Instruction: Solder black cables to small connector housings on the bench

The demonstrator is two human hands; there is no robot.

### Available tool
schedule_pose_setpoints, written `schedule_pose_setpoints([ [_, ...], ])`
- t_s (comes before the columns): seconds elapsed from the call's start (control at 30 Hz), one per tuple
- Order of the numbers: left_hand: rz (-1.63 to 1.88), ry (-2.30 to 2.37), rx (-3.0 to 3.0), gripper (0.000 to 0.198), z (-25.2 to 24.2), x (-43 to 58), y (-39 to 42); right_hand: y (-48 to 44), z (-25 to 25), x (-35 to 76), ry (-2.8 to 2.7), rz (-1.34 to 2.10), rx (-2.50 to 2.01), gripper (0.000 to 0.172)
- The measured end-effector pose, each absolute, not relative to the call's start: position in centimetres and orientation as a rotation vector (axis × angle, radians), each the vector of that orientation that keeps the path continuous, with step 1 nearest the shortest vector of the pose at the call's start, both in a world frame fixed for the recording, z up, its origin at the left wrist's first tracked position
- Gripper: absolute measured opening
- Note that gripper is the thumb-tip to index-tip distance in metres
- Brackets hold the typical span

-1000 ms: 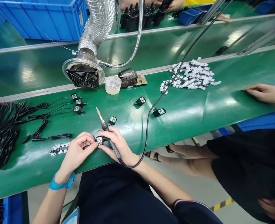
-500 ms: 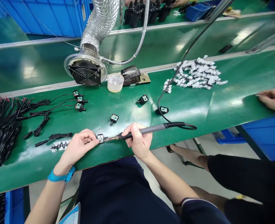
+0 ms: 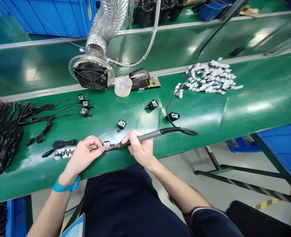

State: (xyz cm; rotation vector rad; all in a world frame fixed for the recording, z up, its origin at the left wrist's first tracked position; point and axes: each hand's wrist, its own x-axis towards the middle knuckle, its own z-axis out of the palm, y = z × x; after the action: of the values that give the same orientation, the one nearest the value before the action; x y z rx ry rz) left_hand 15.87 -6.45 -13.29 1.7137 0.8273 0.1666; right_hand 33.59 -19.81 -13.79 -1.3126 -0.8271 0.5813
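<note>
My right hand (image 3: 140,148) is closed round a soldering iron (image 3: 150,135), its tip pointing left. That tip meets the near side of a small black housing (image 3: 106,145) with a circuit board in its open face. Against the housing's left side, my left hand (image 3: 89,149) has thumb and forefinger pinched on a thin black cable (image 3: 94,149); the cable's end is hidden by the fingers. Behind my left hand lie a coiled cable (image 3: 61,144) and a row of white-ended parts (image 3: 63,153). A similar housing (image 3: 121,125) rests just beyond the iron.
A fume fan (image 3: 92,78) hangs above the green bench, beside a tub (image 3: 123,86) and an iron stand (image 3: 141,79). Black cables (image 3: 2,141) lie at left, white parts (image 3: 211,77) at right. The iron's cord (image 3: 197,56) crosses the bench.
The soldering iron and my right hand have shifted left, bringing the tip up to the housing. Another person's hand and legs on the right have gone out of view.
</note>
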Motion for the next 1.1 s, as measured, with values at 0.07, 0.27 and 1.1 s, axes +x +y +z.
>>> schedule_pose_setpoints([
  [0.07,0.176,0.83,1.702,0.023,-13.2,16.0,-6.5,-19.7,-13.8,33.5,-0.828,0.585,-1.311,0.047],
  [0.27,0.185,0.856,1.664,0.021,-12.8,16.2,-6.9,-19.6,-13.7,33.5,-0.833,0.597,-1.326,0.048],
  [1.1,0.232,0.925,1.708,0.021,-12.8,16.2,-7.5,-19.6,-13.5,33.4,-0.825,0.608,-1.335,0.048],
])
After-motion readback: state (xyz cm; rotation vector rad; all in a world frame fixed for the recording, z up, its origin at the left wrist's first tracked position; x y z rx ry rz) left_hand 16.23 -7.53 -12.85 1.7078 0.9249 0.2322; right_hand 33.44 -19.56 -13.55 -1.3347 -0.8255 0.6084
